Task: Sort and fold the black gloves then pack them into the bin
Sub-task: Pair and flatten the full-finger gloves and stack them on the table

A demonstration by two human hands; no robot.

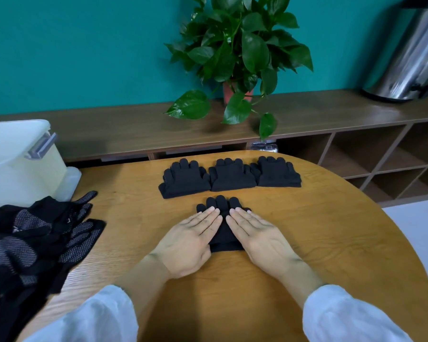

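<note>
Round wooden tabletop [319, 243], grain visible, carrying all the gloves.

Translucent white bin [17, 164] at the tabletop's far left edge, grey latch on its side; whether it rests on the tabletop or just off it, cannot tell.

Loose heap of unsorted gloves [30, 238] at the left edge, near the bin. Black knit, pale grip dots on several palms, fingers splayed toward the tabletop's centre.

Row of three folded glove bundles along the far edge: left bundle [184, 180], middle bundle [231, 176], right bundle [277, 174]. Fingers point away from the person, cuffs toward them. Bundles sit side by side, neighbours touching or nearly so.

Folded glove [223, 233] at the tabletop's centre, just on the near side of the row and apart from it. Fingers point to the far edge.

Left hand [190, 240] lies flat on the folded glove's left side, fingers straight and together, pressing down. Right hand [257, 235] lies flat on its right side, fingers likewise straight, pressing. Fingertips of the two hands angle toward each other, a strip of black cloth showing between them. Neither hand curls round anything. White sleeves at both wrists.
</note>
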